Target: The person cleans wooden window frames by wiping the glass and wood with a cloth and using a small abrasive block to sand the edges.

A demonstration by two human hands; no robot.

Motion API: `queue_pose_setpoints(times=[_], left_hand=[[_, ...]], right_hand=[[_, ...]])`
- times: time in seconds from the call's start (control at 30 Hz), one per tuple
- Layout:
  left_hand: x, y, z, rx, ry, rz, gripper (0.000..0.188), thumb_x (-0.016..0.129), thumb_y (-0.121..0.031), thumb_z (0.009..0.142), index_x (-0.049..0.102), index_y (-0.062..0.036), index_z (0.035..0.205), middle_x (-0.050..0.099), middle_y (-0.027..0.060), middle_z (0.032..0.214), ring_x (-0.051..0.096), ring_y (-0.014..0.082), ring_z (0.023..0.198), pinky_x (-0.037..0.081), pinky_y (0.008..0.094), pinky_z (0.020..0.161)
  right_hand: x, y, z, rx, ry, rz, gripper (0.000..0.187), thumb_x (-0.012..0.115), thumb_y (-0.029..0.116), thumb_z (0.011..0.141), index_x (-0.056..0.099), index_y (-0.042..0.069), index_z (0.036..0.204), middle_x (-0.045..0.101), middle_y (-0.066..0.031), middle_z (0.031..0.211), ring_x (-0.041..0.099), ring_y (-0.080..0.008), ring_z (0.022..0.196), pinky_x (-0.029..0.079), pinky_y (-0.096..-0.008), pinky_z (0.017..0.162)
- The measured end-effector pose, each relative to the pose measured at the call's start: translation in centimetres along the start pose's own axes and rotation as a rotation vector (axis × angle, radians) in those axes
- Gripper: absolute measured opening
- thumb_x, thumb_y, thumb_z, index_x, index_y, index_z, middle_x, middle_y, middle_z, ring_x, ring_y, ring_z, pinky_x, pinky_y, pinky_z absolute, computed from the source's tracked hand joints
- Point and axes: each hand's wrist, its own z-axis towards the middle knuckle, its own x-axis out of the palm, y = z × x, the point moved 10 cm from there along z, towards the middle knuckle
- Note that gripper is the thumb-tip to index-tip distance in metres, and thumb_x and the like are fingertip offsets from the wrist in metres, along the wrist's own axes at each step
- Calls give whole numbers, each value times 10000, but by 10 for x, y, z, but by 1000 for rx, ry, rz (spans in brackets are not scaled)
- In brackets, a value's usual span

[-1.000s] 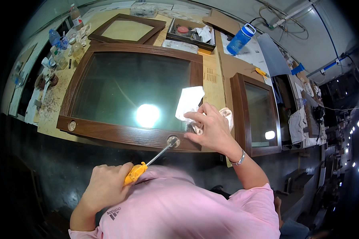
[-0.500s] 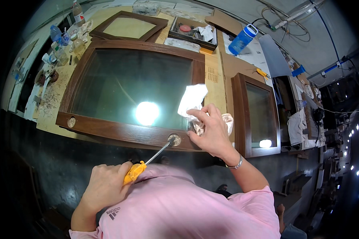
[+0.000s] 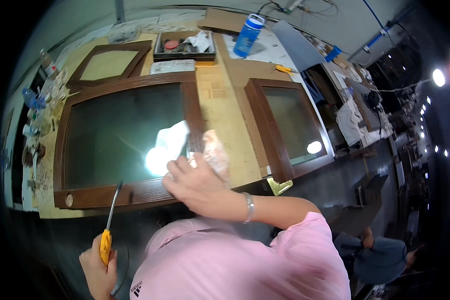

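A dark brown wooden cabinet door (image 3: pixel 100 196) with a glass pane (image 3: pixel 115 130) lies on the bench in front of me. My left hand (image 3: pixel 96 270) is closed around the yellow handle of a screwdriver (image 3: pixel 105 245). Its metal shaft points up, the tip showing over the door's near rail; I cannot tell whether it touches. At the near right corner my right hand (image 3: pixel 197 185) grips a crumpled white cloth (image 3: pixel 173 139), partly over the glass, with a stained part hanging out to the right. A round recess (image 3: pixel 69 200) shows at the near left corner.
A narrower glazed door (image 3: pixel 280 142) lies to the right, with a gold metal bracket (image 3: pixel 279 186) by its near end. Behind stand an open box (image 3: pixel 185 59) and a blue bottle (image 3: pixel 249 35). Bottles crowd the left edge. Another person (image 3: pixel 380 260) is at lower right.
The view has swung right, shifting the bench leftward. My left hand has drawn the screwdriver tip out of the right recess and away left. My right hand, with the cloth, now covers that corner.
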Motion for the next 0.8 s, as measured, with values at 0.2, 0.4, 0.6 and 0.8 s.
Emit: queue_pose_setpoints(times=[0.2, 0.4, 0.6, 0.8], left_hand=[[26, -6, -11, -30, 154, -72, 388, 666, -131, 814, 609, -17, 1181, 607, 240, 805, 581, 441, 762, 430, 471, 702], [-22, 44, -10, -63, -167, 42, 343, 655, -123, 848, 613, -37, 1177, 612, 253, 770, 596, 470, 742, 434, 535, 675], [-35, 70, -45, -237, -237, 4, 299, 683, -140, 832, 630, -47, 1111, 643, 246, 771, 626, 471, 747, 473, 519, 663], [9, 60, -78, -194, -71, -11, 335, 729, -190, 767, 654, -82, 1075, 654, 205, 736, 639, 438, 699, 497, 486, 651]], right_hand=[[6, -4, 12, -34, -10, 112, 147, 685, 117, 736, 613, 79, 858, 535, -88, 967, 530, -231, 938, 380, -362, 693], [8, -8, 15, 9, 170, 197, 317, 768, 152, 656, 651, 64, 938, 574, -119, 1082, 567, -298, 1044, 467, -436, 806], [4, -5, 27, -23, 200, 139, 443, 832, 227, 582, 653, 101, 967, 564, -108, 1025, 567, -290, 979, 464, -422, 777], [-5, -5, 31, -34, 209, 102, 464, 831, 222, 545, 647, 99, 953, 558, -104, 1011, 570, -291, 935, 477, -417, 742]])
